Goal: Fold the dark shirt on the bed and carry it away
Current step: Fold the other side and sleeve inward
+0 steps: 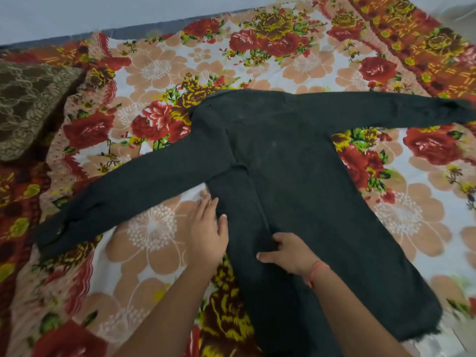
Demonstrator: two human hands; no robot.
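The dark shirt [291, 161] lies spread flat on the floral bedsheet [159, 65], collar toward the far side, hem near me. One long sleeve stretches to the left and down, the other out to the right edge. A lengthwise fold runs down the body's left part. My left hand [207, 233] lies flat with fingers apart at the left edge of the body, thumb on the cloth. My right hand [288, 252] rests on the shirt's middle, fingers pinching the fabric along that fold. A thin orange thread band circles my right wrist.
A brown lace-patterned pillow [28, 104] sits at the left side of the bed. The bed's far edge meets a pale wall [103, 11] at the top. A pale blurred object [461, 11] shows in the top right corner.
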